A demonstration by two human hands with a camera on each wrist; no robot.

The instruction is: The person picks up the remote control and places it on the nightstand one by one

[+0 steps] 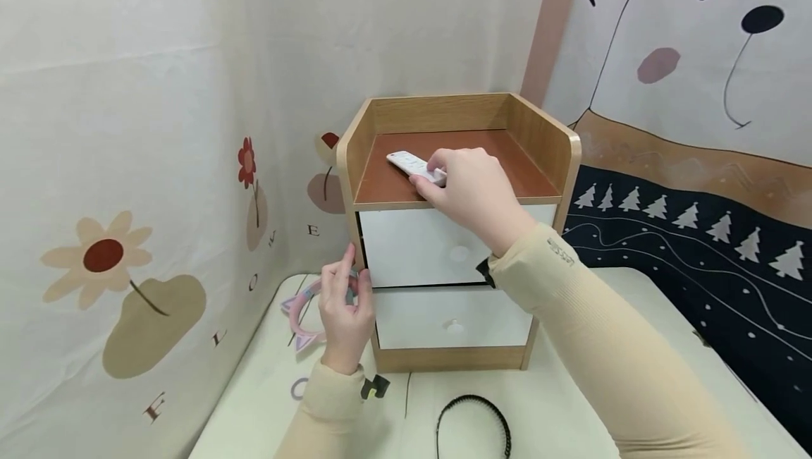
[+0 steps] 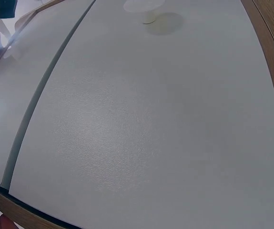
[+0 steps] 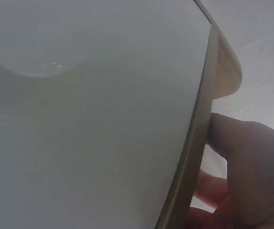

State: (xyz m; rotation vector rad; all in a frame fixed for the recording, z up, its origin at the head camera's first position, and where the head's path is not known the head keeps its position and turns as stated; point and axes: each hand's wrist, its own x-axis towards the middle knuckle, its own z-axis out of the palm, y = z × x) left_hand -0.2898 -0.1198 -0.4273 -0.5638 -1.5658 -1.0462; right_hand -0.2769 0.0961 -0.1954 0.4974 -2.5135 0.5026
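Note:
A white remote control (image 1: 411, 165) lies slanted over the brown top of a small wooden cabinet (image 1: 457, 359). My right hand (image 1: 478, 187) pinches its near end between thumb and fingers; in the right wrist view that hand (image 3: 251, 167) shows past the cabinet's top front edge, the remote hidden behind it. Low at the cabinet's left side, my left hand (image 1: 345, 311) rests its outstretched fingers against the side panel. Two white drawers, an upper one (image 1: 412, 247) and a lower one (image 1: 412, 321), are closed, each with a round knob; the upper front fills the left wrist view.
A pink cat-ear headband (image 1: 297, 314) lies left of the cabinet, partly behind my left hand. Closer in are a small lilac ring (image 1: 298, 388) and a black headband (image 1: 472, 398) on the white tabletop (image 1: 571, 402). Printed cloth (image 1: 158, 163) hangs behind and at both sides.

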